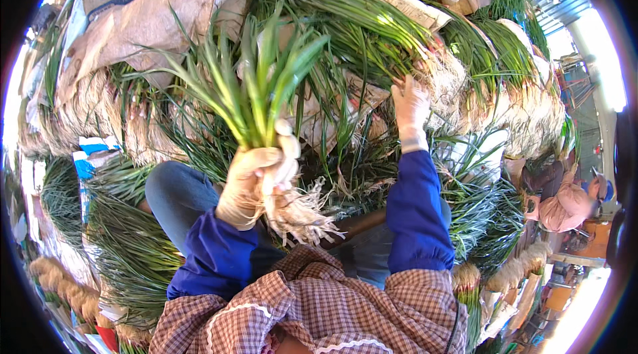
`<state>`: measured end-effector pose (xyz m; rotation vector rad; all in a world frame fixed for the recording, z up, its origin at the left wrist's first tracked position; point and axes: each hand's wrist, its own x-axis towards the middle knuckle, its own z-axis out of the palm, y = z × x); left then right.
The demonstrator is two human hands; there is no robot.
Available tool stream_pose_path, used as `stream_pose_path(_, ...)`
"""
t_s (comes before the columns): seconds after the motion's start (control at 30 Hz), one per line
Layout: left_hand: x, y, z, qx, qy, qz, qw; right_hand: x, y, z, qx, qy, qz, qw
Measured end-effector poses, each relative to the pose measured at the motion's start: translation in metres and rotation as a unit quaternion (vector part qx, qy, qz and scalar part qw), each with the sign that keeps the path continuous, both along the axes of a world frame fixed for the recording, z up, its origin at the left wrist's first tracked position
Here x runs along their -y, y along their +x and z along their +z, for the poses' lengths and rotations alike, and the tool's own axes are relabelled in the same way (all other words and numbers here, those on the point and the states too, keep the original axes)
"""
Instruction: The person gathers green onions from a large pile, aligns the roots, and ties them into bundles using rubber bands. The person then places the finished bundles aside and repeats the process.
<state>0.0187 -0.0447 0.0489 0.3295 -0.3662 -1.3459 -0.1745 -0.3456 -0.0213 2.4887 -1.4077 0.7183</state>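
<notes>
My left hand (244,187), in a pale glove, grips a bunch of green strap-leaved plants (259,110) in front of my chest. Their leaves fan upward, and thick whitish roots (304,214) hang below the fist. My right hand (411,105), also gloved, reaches forward to a large pile of similar plants (359,20). Its fingertips are at the stem bases, beside the tangled pale roots (443,75); whether they pinch any stem cannot be made out. Loose plants (344,164) lie on the ground between my arms.
Bundles with roots facing out (518,105) line the right side. A woven sack (154,20) covers plants at the upper left. More plants (134,234) lie beside my left knee (182,199). Another person (565,204) sits at the far right.
</notes>
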Motion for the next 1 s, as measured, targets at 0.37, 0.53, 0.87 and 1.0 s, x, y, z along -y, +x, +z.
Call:
stream_pose_path(0.37, 0.040, 0.016, -0.031, 0.105, 0.223, 0.070, 0.967, -0.104, 0.022, 0.024, 0.203, 0.126, 0.113, 0.964)
stream_pose_path(0.53, 0.029, -0.031, -0.084, 0.048, 0.248, 0.056, 0.966, -0.171, 0.011, 0.037, 0.165, 0.344, 0.253, 0.889)
stream_pose_path(0.87, 0.000, -0.038, -0.109, 0.075, 0.296, 0.090, 0.948, -0.164, 0.054, -0.001, 0.404, 0.642, 0.107, 0.643)
stream_pose_path(1.0, -0.011, -0.040, -0.124, 0.139, 0.395, 0.052, 0.907, -0.088, 0.044, -0.037, 0.394, 0.296, 0.037, 0.869)
